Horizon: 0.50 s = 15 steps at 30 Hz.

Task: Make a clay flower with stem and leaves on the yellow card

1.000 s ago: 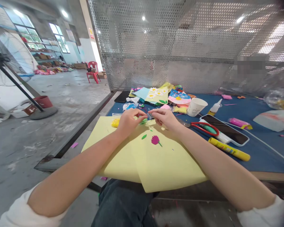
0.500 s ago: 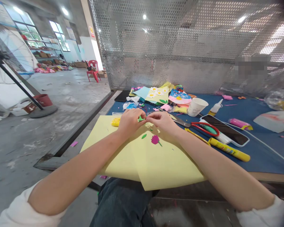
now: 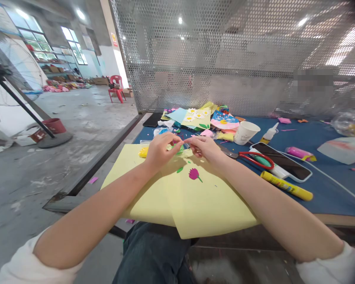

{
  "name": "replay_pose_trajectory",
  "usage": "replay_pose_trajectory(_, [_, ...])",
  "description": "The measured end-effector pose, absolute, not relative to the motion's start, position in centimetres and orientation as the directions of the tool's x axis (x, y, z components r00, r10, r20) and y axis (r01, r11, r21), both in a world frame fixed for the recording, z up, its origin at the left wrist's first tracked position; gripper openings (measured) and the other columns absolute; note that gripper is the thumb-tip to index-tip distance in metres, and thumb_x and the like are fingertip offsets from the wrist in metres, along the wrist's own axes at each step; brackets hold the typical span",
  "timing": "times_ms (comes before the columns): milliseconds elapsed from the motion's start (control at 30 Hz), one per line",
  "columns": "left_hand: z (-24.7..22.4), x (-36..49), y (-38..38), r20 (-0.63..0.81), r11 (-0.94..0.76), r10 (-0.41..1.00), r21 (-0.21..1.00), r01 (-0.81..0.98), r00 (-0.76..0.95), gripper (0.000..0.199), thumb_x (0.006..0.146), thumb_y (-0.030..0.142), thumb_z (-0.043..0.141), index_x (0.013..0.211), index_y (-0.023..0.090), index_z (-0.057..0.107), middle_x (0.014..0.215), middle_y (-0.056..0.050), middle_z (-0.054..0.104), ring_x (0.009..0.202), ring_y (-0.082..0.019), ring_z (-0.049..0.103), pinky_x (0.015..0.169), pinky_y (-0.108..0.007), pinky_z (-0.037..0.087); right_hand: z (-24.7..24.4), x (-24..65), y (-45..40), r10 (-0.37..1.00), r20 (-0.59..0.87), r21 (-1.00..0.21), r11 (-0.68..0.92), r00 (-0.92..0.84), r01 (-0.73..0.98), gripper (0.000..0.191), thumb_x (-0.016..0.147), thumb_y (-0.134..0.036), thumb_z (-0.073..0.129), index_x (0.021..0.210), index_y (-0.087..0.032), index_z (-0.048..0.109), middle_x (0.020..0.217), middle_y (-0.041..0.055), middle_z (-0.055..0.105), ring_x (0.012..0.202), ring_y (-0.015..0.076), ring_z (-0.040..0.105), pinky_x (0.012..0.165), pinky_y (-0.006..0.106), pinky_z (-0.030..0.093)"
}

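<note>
My left hand point(image 3: 163, 150) and my right hand point(image 3: 205, 148) meet fingertip to fingertip above the far part of a large yellow paper sheet point(image 3: 148, 197). Thumb and index finger of the left are pinched. The right index finger points to the left fingertips while its other fingers curl under. Anything between the tips is too small to make out. Bright green clay point(image 3: 180, 149) shows just below the fingertips, partly hidden by the left thumb. Nearer to me, a purple clay tulip point(image 3: 193, 174) with a green stem and a small green leaf point(image 3: 180, 170) lie on the paper.
Right of my hands lie red-handled scissors point(image 3: 256, 158), a phone point(image 3: 284, 161), a yellow glue stick point(image 3: 286, 185) and a paper cup point(image 3: 246, 133). Behind are craft cards point(image 3: 198, 118) and clay packets. A perforated metal panel point(image 3: 210, 59) closes off the back.
My right fingers have straightened and both hands' tips have come together slightly higher. The green clay now shows below the fingertips. A thin yellow stick beside my right forearm no longer shows.
</note>
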<state>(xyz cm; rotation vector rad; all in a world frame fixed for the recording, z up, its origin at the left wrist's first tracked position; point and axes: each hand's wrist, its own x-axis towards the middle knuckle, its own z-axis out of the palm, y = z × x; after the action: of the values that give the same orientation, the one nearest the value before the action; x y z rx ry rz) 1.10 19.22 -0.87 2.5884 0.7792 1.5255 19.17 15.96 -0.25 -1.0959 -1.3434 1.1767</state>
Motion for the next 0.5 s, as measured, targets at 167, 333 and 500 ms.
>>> replay_pose_trajectory(167, [-1.02,1.12,19.40,0.802,-0.871,0.439,0.268,0.412,0.406,0.028,0.094,0.036,0.051,0.080,0.020,0.070,0.084,-0.004,0.073,0.080,-0.017,0.067,0.074,-0.029,0.049,-0.38,19.10,15.95,0.989,0.096,-0.995,0.099,-0.111,0.017,0.023,0.074,-0.040,0.066,0.073,-0.017,0.068,0.054,-0.0050,0.045,0.045,0.0063,0.037,0.044,0.024,0.026])
replay_pose_trajectory(333, [-1.10,1.20,19.55,0.801,-0.866,0.490,0.402,0.297,0.343,0.016,0.089,0.032,0.062,0.087,0.023,0.074,0.090,-0.002,0.077,0.081,-0.017,0.071,0.076,-0.029,0.053,-0.38,19.16,16.05,0.986,0.150,-0.989,0.150,-0.075,-0.005,0.023,0.072,-0.036,0.068,0.085,-0.018,0.069,0.052,-0.0062,0.047,0.044,0.0068,0.037,0.044,0.024,0.026])
replay_pose_trajectory(500, [-0.81,1.23,19.22,0.763,-0.816,0.568,0.473,0.332,0.309,0.019,0.087,0.032,0.061,0.080,0.021,0.074,0.082,-0.002,0.076,0.074,-0.017,0.069,0.068,-0.028,0.053,-0.17,19.20,16.13,0.973,0.230,-0.973,0.231,-0.027,0.009,0.029,0.071,-0.033,0.065,0.095,-0.017,0.069,0.048,-0.0075,0.046,0.044,0.0080,0.037,0.046,0.025,0.026])
